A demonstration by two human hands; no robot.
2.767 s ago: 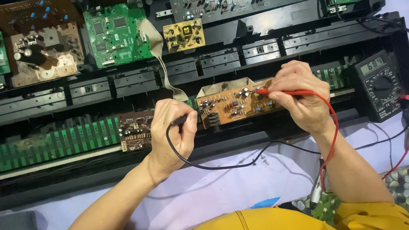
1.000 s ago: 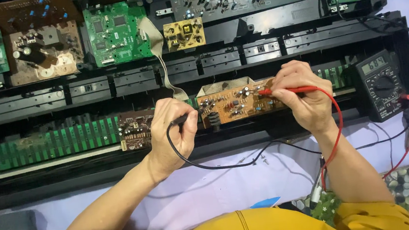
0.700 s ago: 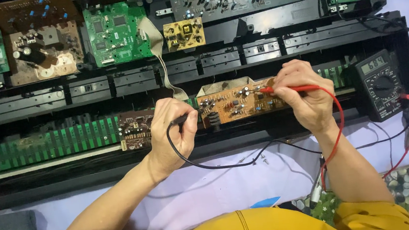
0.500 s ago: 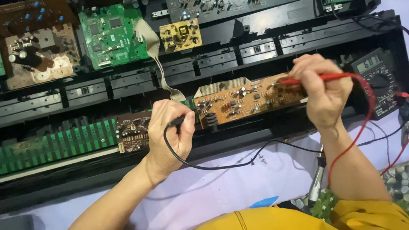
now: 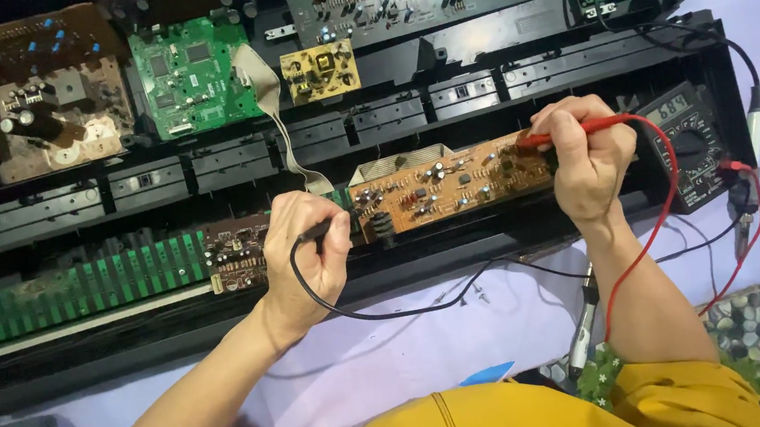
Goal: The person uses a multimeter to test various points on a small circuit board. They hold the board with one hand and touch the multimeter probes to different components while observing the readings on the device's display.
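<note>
An orange-brown circuit board [image 5: 450, 184] is propped between the 2 hands, inside the long black casing [image 5: 480, 92] of an opened electronic device. A black probe [image 5: 330, 229] is pinched between thumb and fingers of the left hand [image 5: 305, 253], with its tip set against the board's left end, just right of that hand. From the probe a black lead [image 5: 390, 313] is looped below the left hand and run rightward over the pale purple cloth [image 5: 430, 348]. A red probe [image 5: 567, 132] is gripped by the closed fingers of the right hand [image 5: 590, 161], and its tip is laid on the board's right end, just left of that hand. Its red lead [image 5: 655, 224] is curved down past the right wrist.

Immediately right of the right hand, a black multimeter [image 5: 682, 147] is lying on the casing's edge, with a small grey display at its top and a round dial below. Just left of the left hand, a small dark brown board [image 5: 237, 253] is seen, and further left a strip of green ribbed contacts [image 5: 72, 294]. A grey ribbon cable [image 5: 273, 112] is run upward from above the left hand to a green circuit board [image 5: 190, 74]. Beside that board, a small yellow board [image 5: 320, 71] is seated. Well up and left of the left hand, a brown board [image 5: 48, 97] with coils and capacitors is lying. Below the right forearm, a tool with a metal handle [image 5: 582, 338] is resting on the cloth.
</note>
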